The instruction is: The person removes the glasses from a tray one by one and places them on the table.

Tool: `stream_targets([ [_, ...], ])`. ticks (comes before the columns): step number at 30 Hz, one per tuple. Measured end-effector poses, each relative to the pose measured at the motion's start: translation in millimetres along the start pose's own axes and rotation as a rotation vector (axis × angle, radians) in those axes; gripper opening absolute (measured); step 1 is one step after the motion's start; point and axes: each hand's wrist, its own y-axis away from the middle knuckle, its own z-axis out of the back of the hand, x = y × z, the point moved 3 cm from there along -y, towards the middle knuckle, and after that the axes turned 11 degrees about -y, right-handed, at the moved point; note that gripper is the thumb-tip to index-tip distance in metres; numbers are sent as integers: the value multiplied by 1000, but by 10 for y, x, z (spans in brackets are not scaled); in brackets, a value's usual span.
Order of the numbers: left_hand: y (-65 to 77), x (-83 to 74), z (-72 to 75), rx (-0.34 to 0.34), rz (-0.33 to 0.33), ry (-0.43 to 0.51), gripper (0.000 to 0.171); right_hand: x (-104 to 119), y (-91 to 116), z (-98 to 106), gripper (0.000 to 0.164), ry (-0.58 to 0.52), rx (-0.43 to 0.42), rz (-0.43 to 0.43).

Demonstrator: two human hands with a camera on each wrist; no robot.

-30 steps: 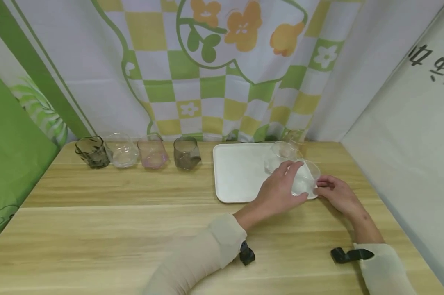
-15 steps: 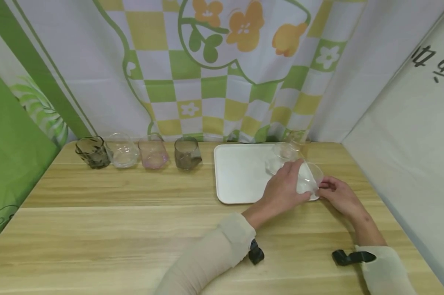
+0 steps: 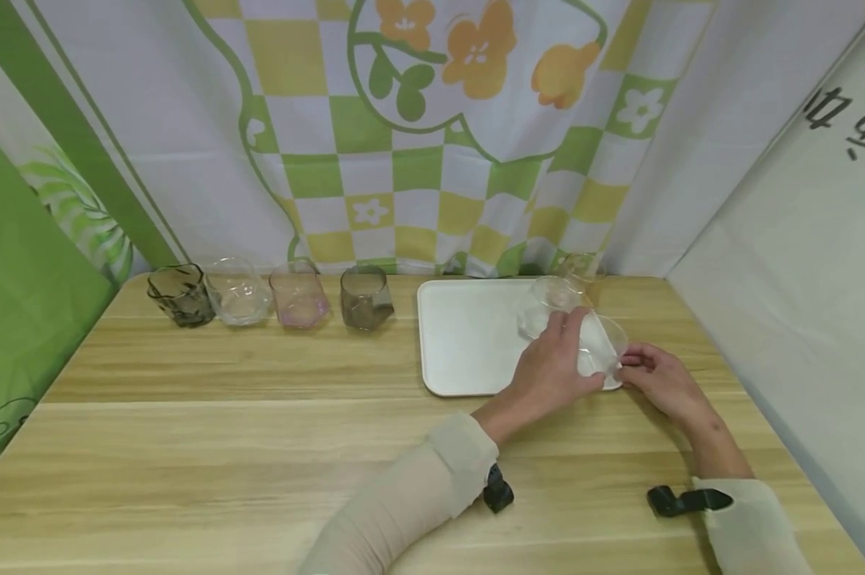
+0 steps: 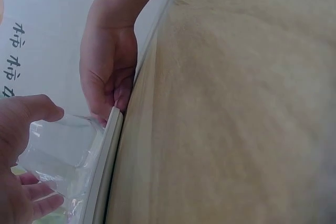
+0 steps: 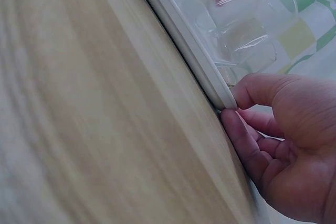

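My left hand [image 3: 547,359] holds a clear glass [image 3: 609,335] at the right front of a white tray [image 3: 468,339]. In the left wrist view, the thumb and fingers curve round the sides of the clear glass [image 4: 65,145], and its base is close to the tray's surface. My right hand [image 3: 665,387] is at the tray's front right corner. The right wrist view shows the thumb and a finger of that hand [image 5: 299,145] pinching the rim of the tray [image 5: 212,74]. Another clear glass [image 3: 533,319] stands on the tray just behind, partly hidden by my left fingers.
An amber-tinted glass [image 3: 581,267] stands at the back right. Left of the tray, a row holds a dark faceted glass [image 3: 180,297], a clear glass [image 3: 238,295], a pink glass [image 3: 299,297] and a smoky glass [image 3: 365,299]. A patterned curtain [image 3: 418,172] hangs behind the table [image 3: 224,463].
Over the first half second, my left hand shifted slightly right with the clear glass. Since then both hands have stayed nearly still, the right one at the tray's corner throughout.
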Motion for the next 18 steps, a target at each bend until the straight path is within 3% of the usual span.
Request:
stream_targets([
  [14, 15, 37, 72, -34, -10, -42, 91, 12, -14, 7, 53, 1, 2, -5],
  [18, 37, 22, 67, -11, -6, -36, 91, 8, -3, -5, 54, -26, 7, -11],
])
